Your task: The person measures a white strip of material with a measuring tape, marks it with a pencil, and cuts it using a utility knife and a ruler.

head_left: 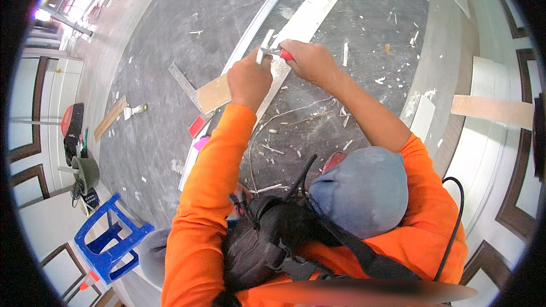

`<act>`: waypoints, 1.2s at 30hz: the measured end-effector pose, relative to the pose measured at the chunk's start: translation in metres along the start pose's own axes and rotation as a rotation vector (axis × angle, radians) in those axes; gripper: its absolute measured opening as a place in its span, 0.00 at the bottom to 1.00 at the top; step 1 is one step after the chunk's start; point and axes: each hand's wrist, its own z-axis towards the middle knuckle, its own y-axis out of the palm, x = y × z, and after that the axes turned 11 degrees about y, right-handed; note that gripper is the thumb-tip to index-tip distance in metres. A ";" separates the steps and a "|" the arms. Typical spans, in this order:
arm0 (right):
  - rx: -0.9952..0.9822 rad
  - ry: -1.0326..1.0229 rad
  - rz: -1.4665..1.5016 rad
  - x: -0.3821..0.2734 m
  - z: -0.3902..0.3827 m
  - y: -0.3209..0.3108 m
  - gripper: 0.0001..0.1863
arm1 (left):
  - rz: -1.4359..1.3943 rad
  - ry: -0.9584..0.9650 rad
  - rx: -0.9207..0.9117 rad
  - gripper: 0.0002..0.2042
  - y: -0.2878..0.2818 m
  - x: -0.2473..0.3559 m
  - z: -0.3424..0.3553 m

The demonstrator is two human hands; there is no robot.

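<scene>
My left hand (250, 78) pinches a small white strip (263, 48) upright over a long white board (318, 8) on the floor. Just right of it, my right hand (311, 63) is closed round a red-handled tool (286, 55). Its thin tip points left at the strip; I cannot make out what kind of tip it is. Left of my left hand lie a tan flat board (214, 94), a metal ruler (185, 85) and a red block (197, 127). A pink object (201, 142) shows partly beside my left sleeve.
White chips and offcuts (346, 54) litter the dark floor. Farther left lie a scraper (135, 111) and a brown wood strip (111, 117). A blue plastic stool (111, 241) stands at lower left. White panels (472, 136) lie along the right side.
</scene>
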 end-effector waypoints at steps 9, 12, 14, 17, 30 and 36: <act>0.102 0.462 -0.002 0.062 -0.001 -0.013 0.11 | -0.002 0.073 0.023 0.16 -0.007 0.006 0.006; 0.113 0.050 0.056 0.029 -0.011 0.006 0.10 | 0.090 0.062 0.023 0.16 -0.007 -0.004 0.005; 0.049 0.067 0.050 -0.004 -0.008 0.009 0.10 | 0.119 0.075 0.035 0.16 -0.004 -0.012 0.001; 0.030 0.102 0.009 -0.004 -0.001 0.009 0.09 | 0.097 0.091 0.051 0.16 -0.005 -0.005 0.005; 0.164 0.510 0.247 0.094 0.017 0.009 0.14 | -0.068 0.135 0.063 0.16 -0.010 0.003 0.007; -0.246 0.732 1.011 0.000 0.049 0.011 0.17 | 0.028 0.110 0.025 0.18 0.011 -0.046 0.007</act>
